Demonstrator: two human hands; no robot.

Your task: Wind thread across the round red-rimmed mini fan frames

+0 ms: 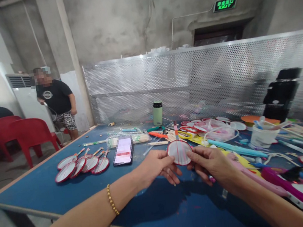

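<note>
I hold a small round paper fan (179, 152) with a red rim and a thin stick handle upright above the blue table (43, 192). My left hand (156, 166) pinches its left edge, and a bead bracelet circles that wrist. My right hand (212, 163) grips its lower right edge. Several finished fans (80, 165) of the same kind lie fanned out on the table to the left.
A phone (123, 151), a green bottle (157, 113), a white cup (262, 135), sticks, scissors and more fan parts (217, 128) crowd the table's far and right side. Behind stands a perforated metal screen (206, 78). At left are red chairs (31, 136) and two other people.
</note>
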